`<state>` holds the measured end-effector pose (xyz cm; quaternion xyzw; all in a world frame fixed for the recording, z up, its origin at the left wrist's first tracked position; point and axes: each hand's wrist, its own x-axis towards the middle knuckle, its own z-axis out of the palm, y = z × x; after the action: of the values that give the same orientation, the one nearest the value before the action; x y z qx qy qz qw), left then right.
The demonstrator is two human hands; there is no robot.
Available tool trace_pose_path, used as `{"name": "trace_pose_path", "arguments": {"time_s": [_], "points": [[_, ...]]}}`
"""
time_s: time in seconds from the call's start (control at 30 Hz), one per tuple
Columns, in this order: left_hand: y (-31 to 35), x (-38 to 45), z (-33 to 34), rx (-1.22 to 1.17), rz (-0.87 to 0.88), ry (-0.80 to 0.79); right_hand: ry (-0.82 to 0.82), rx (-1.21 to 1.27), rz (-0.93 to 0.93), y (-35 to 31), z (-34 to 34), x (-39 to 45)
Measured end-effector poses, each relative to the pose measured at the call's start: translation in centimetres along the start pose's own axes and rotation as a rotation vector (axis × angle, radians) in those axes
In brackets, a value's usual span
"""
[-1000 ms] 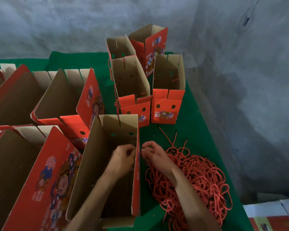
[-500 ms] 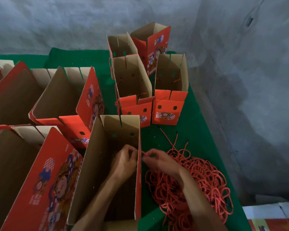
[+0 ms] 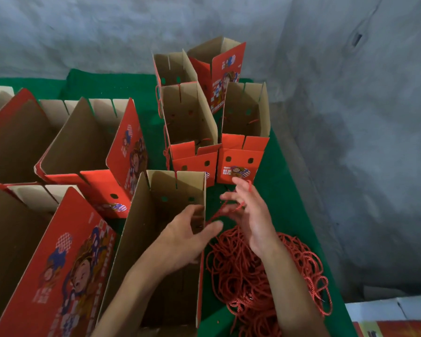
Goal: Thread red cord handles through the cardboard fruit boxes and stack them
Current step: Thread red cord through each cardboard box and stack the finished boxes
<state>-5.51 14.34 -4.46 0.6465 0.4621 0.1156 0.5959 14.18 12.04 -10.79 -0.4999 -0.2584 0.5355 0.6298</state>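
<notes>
Both forearms bare, no sleeves, gloves or rings visible.

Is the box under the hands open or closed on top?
Open. The box stands upright with its flaps up and its brown inside showing; the left hand reaches over its right wall.
</notes>
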Motion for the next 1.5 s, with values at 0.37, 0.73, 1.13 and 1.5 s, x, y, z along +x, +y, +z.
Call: {"name": "trace_pose_path", "arguments": {"time_s": [0.37, 0.73, 1.13, 1.5], "points": [[0.0, -1.1, -0.9, 0.026, -0.203, -0.286, 0.419, -0.745, 0.16, 8.8, -5.7, -0.9], [-0.6, -0.9, -1.5, 0.034, -0.207, -0.155, 0.197, -1.558, 0.008, 11.4, -5.6, -3.6], [-1.4, 0.6, -2.6, -0.029, -0.179, 0.046, 0.214, -0.597, 0.128, 7.7, -5.4, -4.4], [-3.7, 0.8, -2.6, -0.127, -0.294, 0.044, 0.074, -0.218, 0.287, 7.6, -4.8, -4.3]]}}
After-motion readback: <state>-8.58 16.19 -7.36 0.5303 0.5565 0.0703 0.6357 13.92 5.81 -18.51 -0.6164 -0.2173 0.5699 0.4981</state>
